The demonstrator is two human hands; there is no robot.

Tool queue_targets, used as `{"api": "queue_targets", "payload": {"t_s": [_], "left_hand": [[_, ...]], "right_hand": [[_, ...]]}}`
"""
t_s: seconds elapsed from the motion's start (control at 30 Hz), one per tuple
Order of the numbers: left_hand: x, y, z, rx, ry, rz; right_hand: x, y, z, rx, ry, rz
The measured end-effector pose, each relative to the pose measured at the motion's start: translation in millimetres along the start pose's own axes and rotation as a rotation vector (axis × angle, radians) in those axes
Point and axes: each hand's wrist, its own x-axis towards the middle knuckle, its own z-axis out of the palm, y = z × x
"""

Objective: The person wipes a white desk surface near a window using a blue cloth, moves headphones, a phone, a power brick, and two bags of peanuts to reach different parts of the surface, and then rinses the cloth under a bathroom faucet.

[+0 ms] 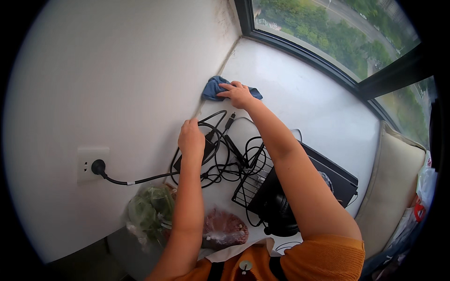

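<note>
Blue cloth lies crumpled on the white windowsill, close to where the sill meets the wall, and from my remote seat I see it partly covered by the right hand. That hand is palm down on the fabric, fingers laid over it toward the left; I cannot tell whether they pinch any of it. The left hand is apart from the right one, nearer to me and by the wall, its fingers curled down at a loop of black cables. My view hides the fingertips, so I cannot tell how firmly they close on the loop. Under the tangle I make out a black power adapter, and a connector points up toward the cloth. To the left, a black plug sits in the white wall socket. Right of the cables I have a black wire rack, partly behind the right forearm, with black headphones beside it. Nearest me, two clear bags flank the left forearm: one with green contents, one with reddish contents. At far right I see a beige cushion below the window
</note>
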Motion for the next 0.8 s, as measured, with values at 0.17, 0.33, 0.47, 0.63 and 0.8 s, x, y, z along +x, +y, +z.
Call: {"api": "queue_targets", "payload": {"t_s": [0.17, 0.33, 0.47, 0.63, 0.8], "left_hand": [[-27.1, -10.1, -3.4, 0.02, -0.011, -0.002], [-36.0, -24.5, 1.5, 0.018, -0.018, 0.04], [-34.0, -31.6, 2.9, -0.003, -0.033, -0.007], [-27.6, -24.6, -3.4, 0.009, -0.07, 0.005], [-16.8, -10.7, -2.0, -0.003, -0.028, 0.087]], "right_hand": [[-6.7, -37.3, 19.1, 0.078, -0.237, -0.156], [-13.9, -23.5, 13.9, 0.207, -0.299, -0.135], [-36.4, -1.8, 1.7, 0.196, -0.339, -0.212], [-71.5, 36.9, -13.3, 0.105, -0.377, -0.168], [-126.0, 68.1, -48.5, 0.327, -0.366, 0.146]]}}
